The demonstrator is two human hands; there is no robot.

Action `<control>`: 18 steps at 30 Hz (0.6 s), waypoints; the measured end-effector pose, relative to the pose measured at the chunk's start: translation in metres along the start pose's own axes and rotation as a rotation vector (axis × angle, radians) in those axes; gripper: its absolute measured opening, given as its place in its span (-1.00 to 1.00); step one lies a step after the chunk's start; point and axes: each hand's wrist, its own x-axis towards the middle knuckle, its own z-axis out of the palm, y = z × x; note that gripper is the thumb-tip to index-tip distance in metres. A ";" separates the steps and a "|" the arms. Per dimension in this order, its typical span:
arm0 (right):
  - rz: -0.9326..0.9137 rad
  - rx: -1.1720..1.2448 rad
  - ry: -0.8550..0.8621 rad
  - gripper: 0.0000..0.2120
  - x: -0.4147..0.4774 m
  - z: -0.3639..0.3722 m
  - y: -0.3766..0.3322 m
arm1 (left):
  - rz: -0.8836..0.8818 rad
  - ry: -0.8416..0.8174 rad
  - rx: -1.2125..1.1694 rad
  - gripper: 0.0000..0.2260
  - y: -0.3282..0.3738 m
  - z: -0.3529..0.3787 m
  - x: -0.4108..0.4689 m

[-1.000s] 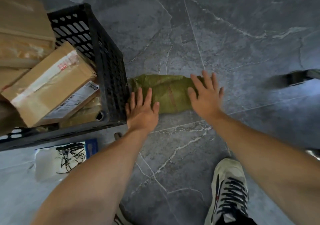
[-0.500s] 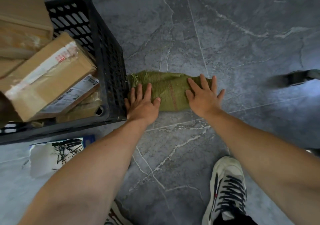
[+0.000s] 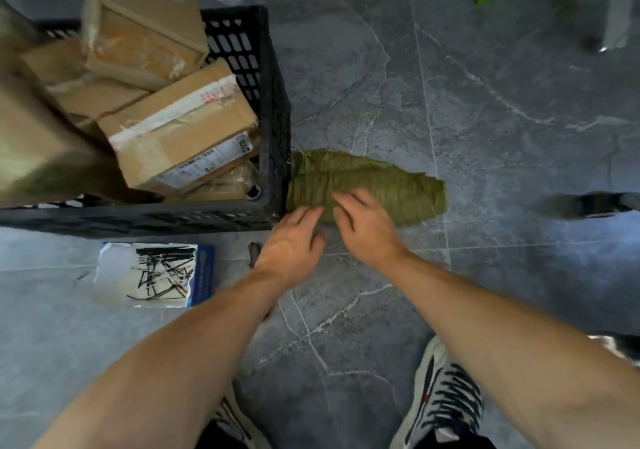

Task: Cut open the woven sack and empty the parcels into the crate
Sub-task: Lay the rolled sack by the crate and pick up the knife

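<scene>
Both hands' fingers (image 3: 349, 203) on folded sack (image 3: 398, 185) (perhaps gripping), beside crate (image 3: 273, 130).

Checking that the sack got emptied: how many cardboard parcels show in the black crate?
5 at least: a top box, a taped box, one at the left edge, one between them, one underneath. More may be hidden.

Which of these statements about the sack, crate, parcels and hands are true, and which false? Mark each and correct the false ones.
1. The sack lies flat on the floor. True.
2. The crate is empty. False: parcels fill it.
3. The sack lies right of the crate. True.
4. The left hand holds a knife. False: it is empty.
5. The right hand rests on the sack's near edge. True.
</scene>
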 end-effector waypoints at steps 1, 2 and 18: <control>0.009 0.019 -0.033 -0.61 -0.002 0.005 -0.005 | -0.001 -0.021 0.009 -0.51 -0.005 -0.001 -0.008; 0.024 0.030 -0.076 -0.66 -0.003 0.010 -0.010 | -0.019 -0.035 0.010 -0.49 -0.010 -0.003 -0.016; 1.055 0.719 -0.680 -0.41 -0.017 0.126 -0.079 | -1.015 0.047 -0.696 -0.44 -0.094 0.013 -0.077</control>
